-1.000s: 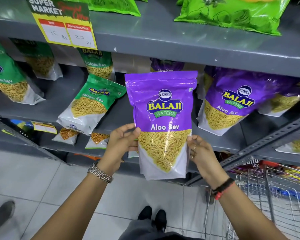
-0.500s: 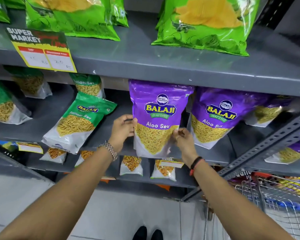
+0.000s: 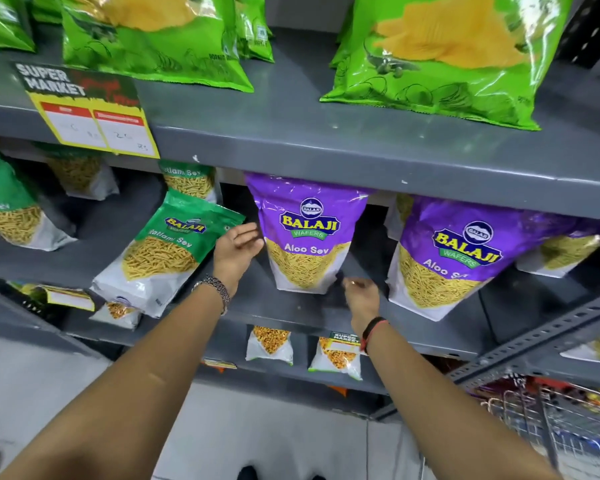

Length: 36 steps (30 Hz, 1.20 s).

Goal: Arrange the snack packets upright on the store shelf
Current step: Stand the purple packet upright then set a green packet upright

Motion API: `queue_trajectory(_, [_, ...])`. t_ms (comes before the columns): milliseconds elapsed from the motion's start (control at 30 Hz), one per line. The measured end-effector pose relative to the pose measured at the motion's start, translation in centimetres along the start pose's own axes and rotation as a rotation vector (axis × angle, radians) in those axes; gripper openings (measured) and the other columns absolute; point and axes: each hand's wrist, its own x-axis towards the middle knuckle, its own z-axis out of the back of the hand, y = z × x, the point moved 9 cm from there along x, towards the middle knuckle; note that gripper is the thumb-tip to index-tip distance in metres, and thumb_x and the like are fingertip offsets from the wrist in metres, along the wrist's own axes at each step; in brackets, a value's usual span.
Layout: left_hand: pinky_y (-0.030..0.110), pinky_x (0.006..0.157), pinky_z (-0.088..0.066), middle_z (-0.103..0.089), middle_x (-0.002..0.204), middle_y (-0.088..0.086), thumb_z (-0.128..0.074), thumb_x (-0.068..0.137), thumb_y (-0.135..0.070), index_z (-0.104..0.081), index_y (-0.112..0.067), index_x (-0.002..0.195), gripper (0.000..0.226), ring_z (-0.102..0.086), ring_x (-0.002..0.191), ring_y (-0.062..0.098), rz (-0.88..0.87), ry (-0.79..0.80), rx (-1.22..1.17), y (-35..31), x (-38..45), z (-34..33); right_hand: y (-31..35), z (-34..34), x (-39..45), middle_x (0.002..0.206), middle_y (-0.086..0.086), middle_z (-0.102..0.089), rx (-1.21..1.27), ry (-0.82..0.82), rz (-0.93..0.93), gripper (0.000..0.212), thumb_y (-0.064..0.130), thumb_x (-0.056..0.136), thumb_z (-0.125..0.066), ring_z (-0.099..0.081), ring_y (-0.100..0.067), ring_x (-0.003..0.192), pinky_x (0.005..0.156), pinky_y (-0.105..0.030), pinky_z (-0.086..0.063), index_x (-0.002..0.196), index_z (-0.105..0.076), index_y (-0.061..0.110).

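purple aloo sev packet (image 3: 307, 233) stands upright on middle shelf (image 3: 291, 308); left hand (image 3: 238, 249) spread beside it, right hand (image 3: 361, 292) loosely curled, empty. green ratlami sev packet (image 3: 163, 254) leaning, unstraightened.

The packet (image 3: 307, 233) in front of me is purple on top, with a yellow and green logo and white letters, and its lower part is white with a window full of yellow sev. The packet to the right (image 3: 454, 258) has the same purple, yellow and white. The leaning packet on my left (image 3: 163, 251) is green above and white below, also with yellow sev. On the upper shelf (image 3: 326, 147), which is plain grey, the big bags (image 3: 440, 53) are bright green with a yellow chip picture and dark line drawings. The price tag (image 3: 87, 109) is yellow with a black top, red bars and white boxes. My left wrist carries a silver watch (image 3: 215, 289), my right wrist a black and red band (image 3: 371, 330).
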Motion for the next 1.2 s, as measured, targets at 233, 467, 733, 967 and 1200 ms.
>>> queue_trajectory(233, [0.041, 0.102, -0.046, -0.063, 0.119, 0.023, -0.049, 0.081, 0.011, -0.06, 0.007, 0.109, 0.031, -0.062, 0.107, 0.033, -0.113, -0.168, 0.254, -0.7, 3.4, 11.3, -3.4, -9.0, -6.1, 0.072, -0.004, -0.061, 0.035, 0.337, -0.165, 0.017, 0.0, 0.089, -0.042, -0.052, -0.012, 0.059, 0.046, -0.018, -0.043, 0.09, -0.058, 0.006])
queue_trajectory(467, [0.045, 0.093, -0.048, -0.064, 0.116, 0.029, -0.057, 0.078, -0.015, -0.063, 0.001, 0.108, 0.034, -0.06, 0.111, 0.04, 0.197, -0.175, 0.543, 3.9, 10.0, 22.4, 0.3, -23.0, -10.1, 0.121, -0.031, -0.06, 0.07, 0.443, -0.149, 0.027, 0.008, 0.092, -0.045, -0.06, -0.025, 0.073, 0.074, -0.034, -0.053, 0.112, -0.058, -0.005])
queue_trajectory(733, [0.028, 0.07, -0.046, -0.064, 0.074, 0.017, -0.063, 0.083, -0.03, -0.067, -0.007, 0.072, 0.025, -0.057, 0.072, 0.017, 0.298, 0.054, 0.274, 8.5, 10.9, 25.1, -1.1, -29.1, -11.2, 0.063, -0.007, -0.054, 0.094, 0.234, -0.206, 0.019, 0.022, 0.082, -0.064, -0.052, -0.02, 0.055, 0.04, -0.023, -0.043, 0.066, -0.058, 0.013])
queue_trajectory(967, [0.014, 0.041, -0.038, -0.056, 0.043, -0.014, -0.059, 0.087, -0.022, -0.067, -0.007, 0.101, 0.023, -0.051, 0.05, 0.007, 0.268, 0.168, 0.04, 6.7, 4.3, 24.8, -2.2, -25.2, -14.4, 0.085, -0.013, -0.065, 0.153, 0.173, -0.12, 0.01, 0.01, 0.086, -0.057, -0.061, -0.023, 0.072, 0.046, -0.022, -0.05, 0.083, -0.066, 0.009])
queue_trajectory(1200, [0.034, 0.07, -0.046, -0.063, 0.081, 0.006, -0.063, 0.083, -0.028, -0.07, -0.018, 0.085, 0.012, -0.056, 0.081, 0.021, 0.21, 0.145, -0.131, 8.3, -2.7, 24.3, -2.1, -19.3, -18.5, 0.076, -0.005, -0.059, 0.133, 0.106, 0.013, 0.02, 0.008, 0.089, -0.051, -0.052, -0.02, 0.071, 0.061, -0.031, -0.046, 0.079, -0.067, 0.014])
